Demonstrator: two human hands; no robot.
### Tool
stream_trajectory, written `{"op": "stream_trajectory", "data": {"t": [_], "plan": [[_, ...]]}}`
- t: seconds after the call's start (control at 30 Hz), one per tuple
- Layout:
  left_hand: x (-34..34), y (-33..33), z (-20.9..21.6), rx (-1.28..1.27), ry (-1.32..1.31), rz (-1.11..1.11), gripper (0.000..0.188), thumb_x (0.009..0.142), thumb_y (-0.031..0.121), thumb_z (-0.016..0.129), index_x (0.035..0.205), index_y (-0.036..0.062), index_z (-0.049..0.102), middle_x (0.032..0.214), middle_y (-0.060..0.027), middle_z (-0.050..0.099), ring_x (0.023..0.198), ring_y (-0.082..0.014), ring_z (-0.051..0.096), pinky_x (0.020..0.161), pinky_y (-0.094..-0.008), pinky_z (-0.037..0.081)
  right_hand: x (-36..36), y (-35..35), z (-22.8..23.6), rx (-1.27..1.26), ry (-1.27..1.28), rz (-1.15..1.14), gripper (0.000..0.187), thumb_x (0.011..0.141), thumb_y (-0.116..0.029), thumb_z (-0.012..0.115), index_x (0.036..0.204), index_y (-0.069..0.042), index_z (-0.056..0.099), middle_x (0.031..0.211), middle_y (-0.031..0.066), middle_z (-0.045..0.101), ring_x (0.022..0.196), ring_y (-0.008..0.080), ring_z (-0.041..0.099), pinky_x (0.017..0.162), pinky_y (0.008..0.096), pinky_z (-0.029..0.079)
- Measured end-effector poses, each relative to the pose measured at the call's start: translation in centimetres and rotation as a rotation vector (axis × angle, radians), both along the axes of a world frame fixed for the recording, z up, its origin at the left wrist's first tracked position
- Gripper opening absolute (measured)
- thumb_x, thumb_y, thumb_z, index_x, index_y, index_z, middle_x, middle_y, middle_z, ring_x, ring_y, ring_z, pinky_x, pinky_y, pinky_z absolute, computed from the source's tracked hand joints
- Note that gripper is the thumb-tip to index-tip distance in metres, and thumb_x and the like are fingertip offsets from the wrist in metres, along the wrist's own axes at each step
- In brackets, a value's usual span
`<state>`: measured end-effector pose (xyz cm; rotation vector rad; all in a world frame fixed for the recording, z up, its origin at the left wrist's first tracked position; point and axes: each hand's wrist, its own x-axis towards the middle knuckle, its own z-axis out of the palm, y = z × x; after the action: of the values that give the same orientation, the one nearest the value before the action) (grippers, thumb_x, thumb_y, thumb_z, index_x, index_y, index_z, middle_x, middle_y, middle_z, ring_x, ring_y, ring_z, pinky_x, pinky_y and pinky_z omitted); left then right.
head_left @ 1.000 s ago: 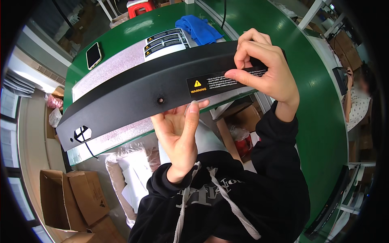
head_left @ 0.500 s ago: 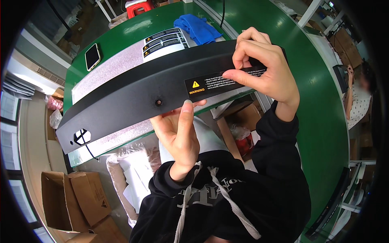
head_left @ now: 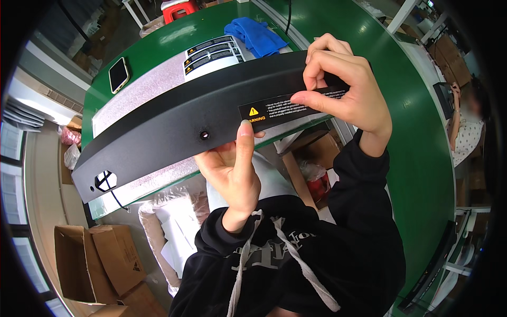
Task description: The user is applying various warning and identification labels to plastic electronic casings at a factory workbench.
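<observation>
Left hand (head_left: 231, 179) pinching panel (head_left: 163, 124) at lower edge; right hand (head_left: 355, 87) thumbing label (head_left: 280, 109), grip unclear. Best hold panel steady, press label flat gradually.

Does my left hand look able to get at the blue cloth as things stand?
Probably not directly: your left hand holds the black panel by its near edge, thumb in front, and that panel stands between the hand and the blue cloth, which lies uncovered beyond it.
</observation>
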<state>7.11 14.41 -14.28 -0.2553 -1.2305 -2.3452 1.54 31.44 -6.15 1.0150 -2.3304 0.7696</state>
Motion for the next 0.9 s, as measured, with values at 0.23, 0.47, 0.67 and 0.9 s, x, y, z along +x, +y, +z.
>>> {"op": "stream_trajectory", "data": {"t": [0.23,0.47,0.67,0.9], "plan": [[-0.3,0.1,0.0,0.013,-0.032,0.055,0.032,0.085,-0.005,0.055,0.116,-0.0028,0.047,0.101,-0.0128,0.059,0.082,-0.0146,0.059,0.067,-0.0253,0.05,-0.5,2.5,0.8,0.003,-0.091,0.17,0.032,0.063,-0.016,0.081,0.092,-0.009,0.068,0.065,-0.0014,0.056,0.07,0.0139,0.054,0.07,0.028,0.044],[-0.7,0.2,0.0,0.037,-0.016,0.057,0.023,0.084,-0.003,0.056,0.107,-0.0038,0.053,0.094,-0.0108,0.061,0.077,-0.0132,0.059,0.065,-0.0238,0.049,0.5,2.7,0.3,-0.169,-0.195,-0.094,0.054,0.061,-0.017,0.083,0.111,-0.011,0.064,0.061,0.0004,0.057,0.08,0.0148,0.06,0.077,0.0273,0.046],[-0.7,-0.2,-0.3,0.028,-0.007,0.051,0.026,0.084,-0.005,0.056,0.109,-0.0031,0.051,0.096,-0.0111,0.06,0.078,-0.0132,0.059,0.065,-0.0256,0.05,0.3,2.4,0.0,-0.162,-0.193,-0.144,0.063,0.059,-0.02,0.085,0.116,-0.011,0.061,0.063,0.0013,0.061,0.082,0.0154,0.062,0.078,0.0269,0.047],[-0.6,0.0,-0.4,0.048,-0.031,0.072,0.035,0.083,-0.01,0.054,0.116,-0.0023,0.046,0.099,-0.0124,0.059,0.079,-0.0144,0.059,0.063,-0.0283,0.052,0.4,2.4,0.0,-0.174,-0.196,-0.151,0.067,0.059,-0.021,0.084,0.12,-0.01,0.057,0.062,0.002,0.062,0.083,0.0157,0.063,0.079,0.0278,0.047]]}}
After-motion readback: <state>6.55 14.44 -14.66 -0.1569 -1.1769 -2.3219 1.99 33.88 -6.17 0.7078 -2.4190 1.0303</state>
